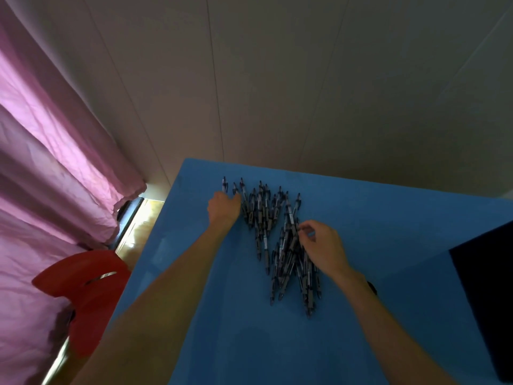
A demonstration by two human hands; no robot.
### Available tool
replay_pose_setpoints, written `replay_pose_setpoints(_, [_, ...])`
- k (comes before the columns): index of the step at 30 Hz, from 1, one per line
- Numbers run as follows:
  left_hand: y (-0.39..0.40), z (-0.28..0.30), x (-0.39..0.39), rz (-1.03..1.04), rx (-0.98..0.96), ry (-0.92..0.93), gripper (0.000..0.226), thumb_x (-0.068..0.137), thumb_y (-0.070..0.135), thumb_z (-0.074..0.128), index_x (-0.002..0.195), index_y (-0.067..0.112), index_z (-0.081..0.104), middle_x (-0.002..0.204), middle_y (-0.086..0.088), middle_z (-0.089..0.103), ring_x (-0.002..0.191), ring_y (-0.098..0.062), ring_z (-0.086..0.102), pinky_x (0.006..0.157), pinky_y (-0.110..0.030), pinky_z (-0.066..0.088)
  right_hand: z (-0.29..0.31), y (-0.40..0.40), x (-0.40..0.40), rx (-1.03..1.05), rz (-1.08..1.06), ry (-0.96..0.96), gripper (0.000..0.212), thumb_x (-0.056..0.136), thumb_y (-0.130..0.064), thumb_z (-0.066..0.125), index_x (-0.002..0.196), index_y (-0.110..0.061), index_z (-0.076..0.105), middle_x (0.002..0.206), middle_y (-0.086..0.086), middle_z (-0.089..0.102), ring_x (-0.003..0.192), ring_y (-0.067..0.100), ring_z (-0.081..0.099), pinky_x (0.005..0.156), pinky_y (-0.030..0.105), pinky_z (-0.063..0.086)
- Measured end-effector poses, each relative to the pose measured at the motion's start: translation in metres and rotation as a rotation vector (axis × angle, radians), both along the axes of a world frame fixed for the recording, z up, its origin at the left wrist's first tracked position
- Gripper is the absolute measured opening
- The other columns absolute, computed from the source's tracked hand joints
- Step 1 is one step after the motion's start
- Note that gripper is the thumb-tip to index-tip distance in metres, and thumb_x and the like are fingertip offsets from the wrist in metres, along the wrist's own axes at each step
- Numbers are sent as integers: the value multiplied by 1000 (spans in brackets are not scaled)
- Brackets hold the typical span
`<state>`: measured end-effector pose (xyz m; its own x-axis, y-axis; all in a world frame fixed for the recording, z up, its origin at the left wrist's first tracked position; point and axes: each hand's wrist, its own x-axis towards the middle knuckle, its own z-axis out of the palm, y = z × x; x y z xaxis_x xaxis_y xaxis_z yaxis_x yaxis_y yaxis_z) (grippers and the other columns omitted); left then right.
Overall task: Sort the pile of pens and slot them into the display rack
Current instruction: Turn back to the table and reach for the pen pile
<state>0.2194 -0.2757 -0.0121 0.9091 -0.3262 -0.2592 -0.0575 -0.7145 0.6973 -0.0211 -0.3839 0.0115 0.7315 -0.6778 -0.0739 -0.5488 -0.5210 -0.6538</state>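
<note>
So there's a big messy pile of pens (277,240) lying on a blue table (388,245), grey barrels with dark clips, mostly pointing the same way but crossing over each other, spread from the far side down toward the person. The left hand (224,208) is at the far left end of the pile with its fingers curled around a few pens, whose clip ends stick out past the knuckles. The right hand (323,247) is over the middle-right part of the pile, fingertips bunched together and pinching at one pen up near the top of the heap; it's dim, so I can't tell if that pen is lifted or just touched. Both forearms are bare. Off to the left past the table edge there's a red plastic chair (86,290) and a pink curtain (50,162), with a plain panelled wall (305,79) behind the table. Something dark (483,301) sits at the right edge, can't make out what.
</note>
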Motion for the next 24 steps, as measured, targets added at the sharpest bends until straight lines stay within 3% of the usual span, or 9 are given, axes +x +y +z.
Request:
replay_pose_setpoints(3, [-7, -4, -2, -45, 86, -17, 39, 97, 33, 59, 68, 8, 53, 61, -11, 52, 54, -22, 52, 48, -28, 39, -1, -2, 2, -6, 8, 1, 17, 98, -21, 61, 114, -18, 68, 106, -5, 68, 89, 12, 64, 83, 33, 56])
replay_pose_setpoints(9, [-9, -2, -7, -55, 212, -47, 40, 91, 37, 64, 64, 13, 47, 65, -3, 51, 56, -16, 47, 50, -25, 37, -4, -7, -6, -19, 11, 2, 17, 98, -20, 60, 113, -20, 67, 105, -7, 67, 86, 8, 63, 79, 27, 55])
replay_pose_setpoints(13, [-3, -2, -4, -62, 317, -115, 37, 96, 37, 51, 73, 9, 55, 67, -4, 51, 58, -18, 46, 57, -29, 38, -8, -10, -10, -18, 5, 18, 17, 96, -17, 62, 113, -18, 68, 105, -6, 68, 84, 6, 62, 72, 15, 46])
replay_pose_setpoints(17, [0, -7, 2, -1, 188, -80, 23, 101, 25, 42, 95, 4, 49, 88, -13, 55, 77, -29, 51, 65, -37, 39, -9, -12, -13, -8, 1, 13, 18, 97, -14, 61, 113, -17, 68, 104, -6, 67, 84, 7, 62, 75, 18, 49])
replay_pose_setpoints(20, [-8, -5, 5, 26, 7, -13, 14, 101, 14, 42, 107, 1, 46, 86, -13, 51, 72, -28, 51, 57, -36, 37, -10, -12, -15, -13, 6, 16, 18, 97, -14, 61, 113, -17, 68, 105, -4, 68, 85, 9, 63, 78, 24, 53])
replay_pose_setpoints(22, [-14, -4, 4, -4, -30, 18, 18, 101, 21, 48, 90, 7, 48, 73, -6, 45, 62, -22, 44, 51, -31, 33, -10, -13, -15, -17, 10, 17, 18, 96, -14, 61, 113, -17, 68, 106, -4, 68, 86, 9, 63, 80, 25, 54])
replay_pose_setpoints(24, [-17, -5, 1, -45, -14, 43, 40, 96, 37, 58, 69, 15, 40, 62, -3, 40, 55, -19, 39, 49, -28, 32, -9, -13, -14, -18, 10, 11, 18, 96, -14, 61, 113, -17, 68, 106, -4, 68, 85, 8, 63, 79, 24, 53])
